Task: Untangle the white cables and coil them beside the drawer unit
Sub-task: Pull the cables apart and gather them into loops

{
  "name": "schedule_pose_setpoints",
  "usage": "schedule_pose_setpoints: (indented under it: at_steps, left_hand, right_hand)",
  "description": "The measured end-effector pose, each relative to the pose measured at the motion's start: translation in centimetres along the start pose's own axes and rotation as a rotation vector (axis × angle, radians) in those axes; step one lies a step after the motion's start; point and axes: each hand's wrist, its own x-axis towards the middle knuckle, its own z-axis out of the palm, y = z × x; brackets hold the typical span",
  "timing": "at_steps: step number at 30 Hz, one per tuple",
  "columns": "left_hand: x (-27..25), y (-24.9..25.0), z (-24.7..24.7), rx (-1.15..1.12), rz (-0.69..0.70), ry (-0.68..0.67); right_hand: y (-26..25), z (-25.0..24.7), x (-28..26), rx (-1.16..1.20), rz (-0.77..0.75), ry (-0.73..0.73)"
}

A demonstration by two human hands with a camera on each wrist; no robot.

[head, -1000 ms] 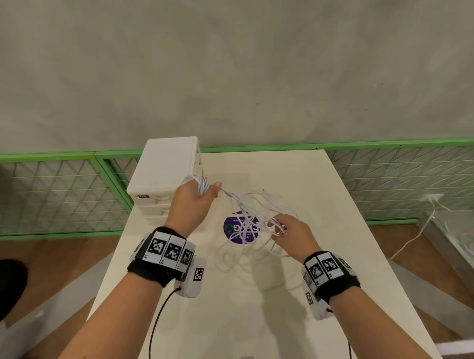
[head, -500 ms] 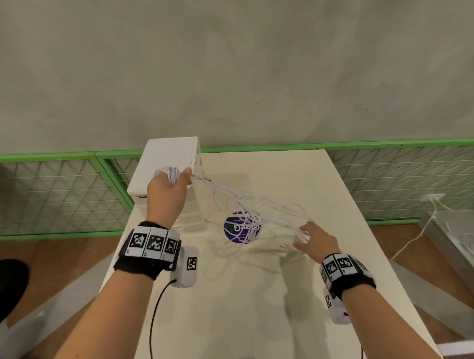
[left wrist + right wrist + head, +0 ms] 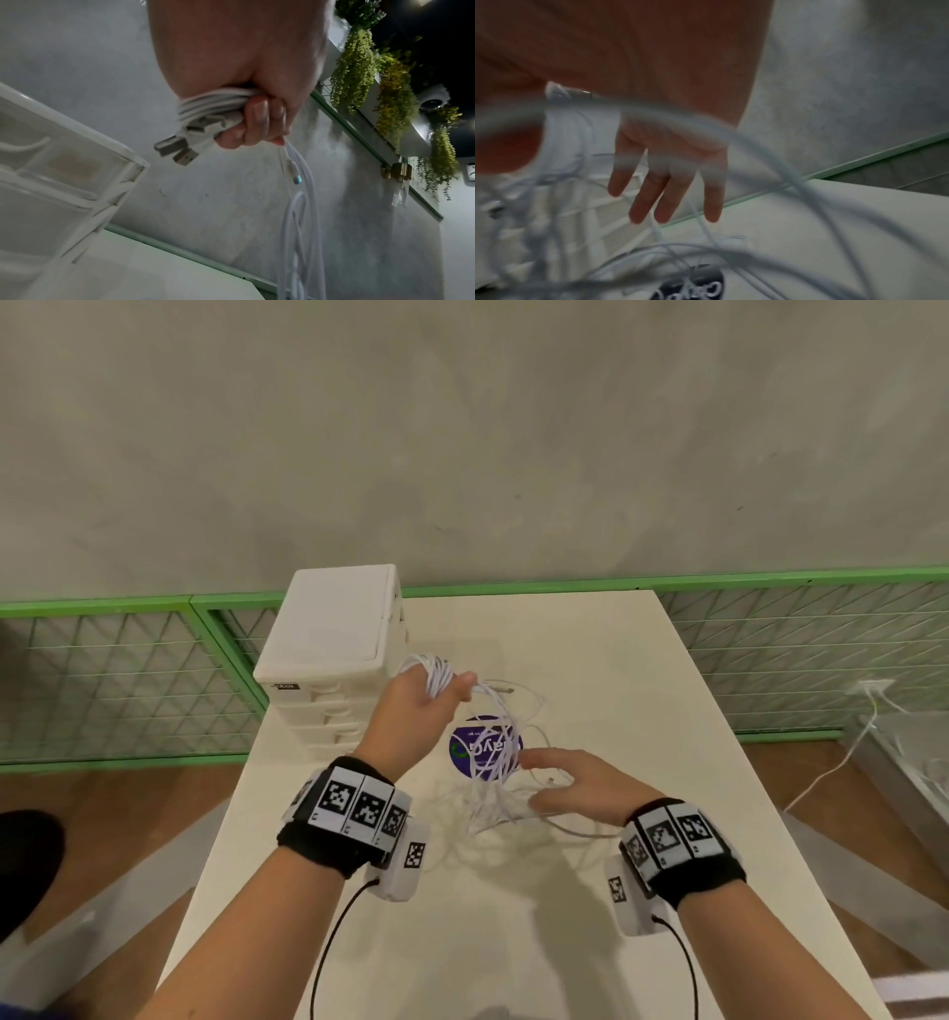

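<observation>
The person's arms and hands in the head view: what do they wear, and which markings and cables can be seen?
Both forearms are bare, without sleeves. Each wrist carries a black band with a row of white tiles printed with black square code markers. A white camera box with its own small marker hangs under each wrist, and a thin black cable leads from it back along the arm. The hands wear no gloves.

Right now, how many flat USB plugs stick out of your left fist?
2: one USB plug and another just below it, both jutting from the white cables the left hand grips. More may be hidden.
</observation>
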Motion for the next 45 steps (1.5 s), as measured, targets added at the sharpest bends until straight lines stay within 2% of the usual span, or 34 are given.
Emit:
schedule_pose_setpoints:
  at_steps: [2,5,10,14,18,20,22,25,30,33,37,39,41,45]
  left_hand:
    - [0.0,0.3,0.3,-0.018,0.021,-0.004]
    - [0.0,0.4,0.4,-0.034,0.025,0.029]
    - [-0.3,-1.3,-0.5,-0.031,-0.073,0.081]
    - [-0.9,-2.3,-0.1,0.046,-0.166,-0.040]
    - [-1.5,-1.6,1.3,0.025,-0.198,-0.216]
    - [-1.5,-2.0,1.7,0.077,-0.201,-0.258]
    - [-1.3,-2.8,1.6,0.130,-0.241,-0.233]
    - [-0.9,-4.2,0.4,0.176,-0.292,-0.169]
    - [-0.7,-5.2,-1.2,0.073,-0.378,-0.092]
    - [-0.6,-5.0,-1.2,-0.015,-0.421,-0.047]
    - [-0.7,-4.5,-1.1,-0.021,-0.394,-0.070]
    - [-0.8,-4.2,-0.9,0.021,-0.375,-0.086]
    - [-1.1,-3.6,-0.9,0.045,-0.359,-0.141]
    - [-1.6,-2.8,-1.5,0.011,-0.325,-0.259]
  right_hand:
    - [-1.2,1.3,0.5,0.003,-0.040,-0.056]
    - [-1.1,3.5,1.4,-0.006,0.002,-0.062]
    - [0.1,4.4,1.7,0.122,0.067,0.036]
    - [-1.2,3.9,1.8,0.249,0.001,0.202]
    - [-2.9,3.7,2.0,0.367,-0.073,0.187]
    - [-3.5,3.5,1.8,0.358,-0.107,0.179]
    - [-4.0,3.0,1.5,0.324,-0.145,0.203]
    - [-3.6,1.2,1.3,0.337,-0.152,0.335]
    - [-0.6,-1.2,1.2,0.204,-0.091,0.517]
    - [0.5,-1.6,1.0,0.219,-0.045,0.633]
    - [0.9,-1.6,0.9,0.159,-0.001,0.575]
    - [0.5,-1.3,0.7,0.130,-0.037,0.546]
    - [-0.1,-1.4,0.4,0.136,-0.100,0.589]
    - [-1.6,-2.1,-0.1,0.373,-0.177,0.628]
